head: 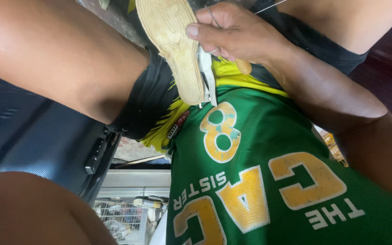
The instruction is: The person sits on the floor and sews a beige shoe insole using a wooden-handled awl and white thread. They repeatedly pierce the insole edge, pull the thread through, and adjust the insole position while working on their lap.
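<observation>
A worn shoe with a pale yellow sole (178, 50) lies sole-up in my lap, wedged against my left thigh (55, 54). My right hand (232, 31) is closed at the shoe's edge, with the thumb pressed on the sole's rim. A thin pale thread (213, 51) loops around its fingers. A wooden tool handle (244, 67) pokes out under the palm. My right forearm (341, 100) crosses my green jersey (268, 149), which has yellow lettering. My left hand is out of sight; only a blurred patch of bare skin (32, 213) shows at lower left.
A dark blue hard-shell case (32, 136) with a black latch stands to the left. Below it is a white wire rack (123, 220) holding small items. Black shorts (146, 100) cover my thighs, and a strip of brick floor (130, 149) shows between them.
</observation>
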